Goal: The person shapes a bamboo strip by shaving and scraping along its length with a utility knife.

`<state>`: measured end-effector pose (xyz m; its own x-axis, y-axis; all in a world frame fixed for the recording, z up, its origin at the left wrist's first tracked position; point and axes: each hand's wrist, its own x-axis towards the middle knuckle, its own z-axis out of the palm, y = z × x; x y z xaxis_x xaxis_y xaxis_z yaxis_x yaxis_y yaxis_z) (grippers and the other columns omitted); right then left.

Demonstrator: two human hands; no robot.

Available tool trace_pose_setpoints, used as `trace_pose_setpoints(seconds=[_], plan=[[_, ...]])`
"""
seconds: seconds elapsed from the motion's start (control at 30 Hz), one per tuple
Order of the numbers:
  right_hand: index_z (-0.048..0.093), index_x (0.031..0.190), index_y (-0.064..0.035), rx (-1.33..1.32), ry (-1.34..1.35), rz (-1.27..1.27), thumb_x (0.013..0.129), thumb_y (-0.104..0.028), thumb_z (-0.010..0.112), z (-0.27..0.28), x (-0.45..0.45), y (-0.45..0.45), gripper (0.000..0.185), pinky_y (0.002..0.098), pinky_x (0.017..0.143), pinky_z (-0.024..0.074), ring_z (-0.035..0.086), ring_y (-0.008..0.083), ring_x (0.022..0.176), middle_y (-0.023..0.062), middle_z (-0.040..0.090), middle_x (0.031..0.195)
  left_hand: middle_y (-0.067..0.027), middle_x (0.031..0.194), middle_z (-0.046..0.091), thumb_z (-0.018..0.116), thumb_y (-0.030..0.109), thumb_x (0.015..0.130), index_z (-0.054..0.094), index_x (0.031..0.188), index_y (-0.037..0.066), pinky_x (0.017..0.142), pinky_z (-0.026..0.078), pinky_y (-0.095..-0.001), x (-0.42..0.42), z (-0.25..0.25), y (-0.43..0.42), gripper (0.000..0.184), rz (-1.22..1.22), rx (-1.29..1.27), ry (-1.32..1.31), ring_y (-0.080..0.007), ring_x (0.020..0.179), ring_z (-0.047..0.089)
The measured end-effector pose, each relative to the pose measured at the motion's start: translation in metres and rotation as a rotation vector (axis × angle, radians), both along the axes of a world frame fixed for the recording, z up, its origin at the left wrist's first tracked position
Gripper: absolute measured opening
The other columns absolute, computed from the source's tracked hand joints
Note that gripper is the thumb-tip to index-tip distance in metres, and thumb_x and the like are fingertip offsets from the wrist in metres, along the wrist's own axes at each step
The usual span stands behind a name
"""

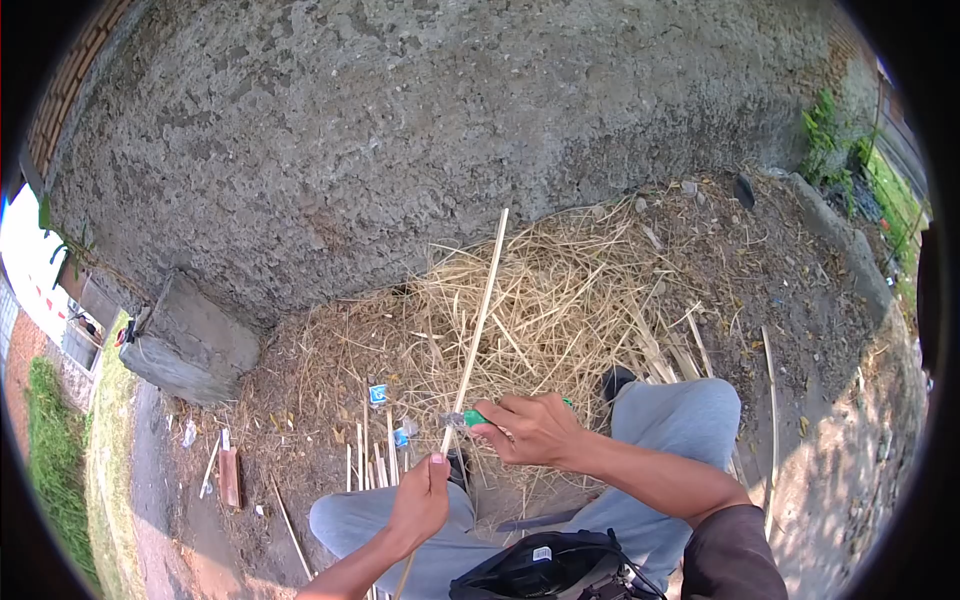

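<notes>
Pale strip [487,300], rising from left fingers [436,470], beside right hand's green-handled blade [462,419].

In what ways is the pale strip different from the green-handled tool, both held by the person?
The pale strip is long and pale throughout; the green-handled tool is much shorter. The strip extends forward from the left hand, while the tool, in the right hand, lies across it. Both are held.

Bright daylight, wall [400,130] in even shade, dappled sun lower right, washed-out glare far left; round fisheye warp, black corners, edge detail perhaps soft.
</notes>
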<state>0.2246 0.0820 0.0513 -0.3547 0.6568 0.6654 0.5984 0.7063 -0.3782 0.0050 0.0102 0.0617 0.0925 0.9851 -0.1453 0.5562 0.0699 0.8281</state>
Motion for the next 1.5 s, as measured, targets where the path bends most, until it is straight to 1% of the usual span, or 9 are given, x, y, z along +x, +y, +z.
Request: trace_pose_setpoints(seconds=[0.23,0.87,0.93,1.07,1.13,1.23,1.33,1.43,1.5], plan=[[0.069,0.105,-0.0130,-0.104,0.134,-0.145,0.091,-0.037,0.063,-0.001,0.012,0.030,0.028,0.0360,0.036,0.0416,0.058,0.0245,0.045,0.0072,0.062,0.062,0.0040,0.063,0.036,0.036,0.035,0.107,0.047,0.081,0.005,0.048,0.031,-0.0240,0.004,0.005,-0.010,0.041,0.057,-0.270,-0.245,-0.0059,0.052,0.031],[0.072,0.104,-0.0129,-0.233,0.025,-0.219,0.090,-0.038,0.062,-0.011,0.007,0.045,0.030,0.0411,0.046,0.0458,0.061,0.0293,0.050,0.0093,0.063,0.062,0.0032,0.064,0.039,0.039,0.036,0.106,0.050,0.086,0.004,0.049,0.034,-0.0240,-0.005,-0.009,-0.022,0.039,0.060,-0.201,-0.134,-0.0062,0.053,0.036],[0.072,0.106,-0.0129,-0.426,0.061,-0.379,0.093,-0.039,0.059,-0.003,0.040,0.074,0.032,0.0438,0.049,0.0471,0.061,0.0309,0.051,0.0114,0.063,0.061,-0.0150,0.060,0.052,0.039,0.031,0.104,0.053,0.079,-0.001,0.056,0.043,-0.0380,-0.008,-0.018,-0.041,0.043,-0.056,-0.211,0.082,-0.0251,0.056,0.054],[0.071,0.106,-0.0118,-0.487,0.060,-0.440,0.095,-0.039,0.055,0.009,0.072,0.091,0.033,0.0461,0.053,0.0492,0.063,0.0344,0.058,0.0155,0.064,0.064,-0.0199,0.064,0.055,0.043,0.030,0.103,0.057,0.083,-0.001,0.057,0.044,-0.0404,-0.027,0.018,-0.060,0.040,-0.052,-0.061,0.162,-0.0316,0.056,0.055],[0.071,0.105,-0.0111,-0.458,-0.011,-0.468,0.095,-0.038,0.055,-0.001,0.066,0.086,0.033,0.0470,0.056,0.0500,0.064,0.0359,0.060,0.0169,0.064,0.065,-0.0251,0.074,0.060,0.041,0.027,0.102,0.055,0.092,0.000,0.066,0.045,-0.0482,-0.037,0.014,-0.070,0.032,-0.080,-0.182,0.268,-0.0440,0.073,0.058],[0.072,0.096,-0.0081,-0.359,-0.009,-0.581,0.094,-0.036,0.056,-0.042,0.081,0.102,0.032,0.0503,0.063,0.0517,0.065,0.0390,0.066,0.0211,0.065,0.068,-0.0196,0.068,0.054,0.036,0.032,0.103,0.054,0.089,-0.001,0.063,0.043,-0.0435,-0.033,0.016,-0.091,0.040,-0.093,-0.146,0.203,-0.0311,0.064,0.053],[0.072,0.088,-0.0052,-0.611,0.073,-0.719,0.095,-0.039,0.055,-0.056,0.118,0.127,0.038,0.0501,0.066,0.0516,0.065,0.0377,0.066,0.0215,0.065,0.069,-0.0170,0.066,0.049,0.037,0.032,0.103,0.054,0.089,-0.001,0.063,0.042,-0.0414,-0.056,0.030,-0.103,0.040,-0.037,-0.169,0.155,-0.0219,0.064,0.047],[0.073,0.087,-0.0033,-0.887,0.210,-0.657,0.096,-0.040,0.054,-0.044,0.108,0.133,0.042,0.0472,0.067,0.0512,0.065,0.0360,0.066,0.0202,0.064,0.068,-0.0171,0.066,0.049,0.039,0.028,0.102,0.054,0.089,-0.001,0.062,0.042,-0.0396,-0.068,0.036,-0.094,0.036,0.069,-0.210,0.170,-0.0194,0.066,0.047],[0.073,0.095,-0.0027,-0.840,0.265,-0.505,0.097,-0.040,0.053,-0.038,0.081,0.123,0.042,0.0448,0.065,0.0498,0.064,0.0335,0.063,0.0180,0.064,0.067,-0.0220,0.068,0.054,0.040,0.026,0.102,0.056,0.090,-0.002,0.062,0.044,-0.0440,-0.069,0.024,-0.083,0.034,0.022,-0.135,0.186,-0.0295,0.065,0.055]])
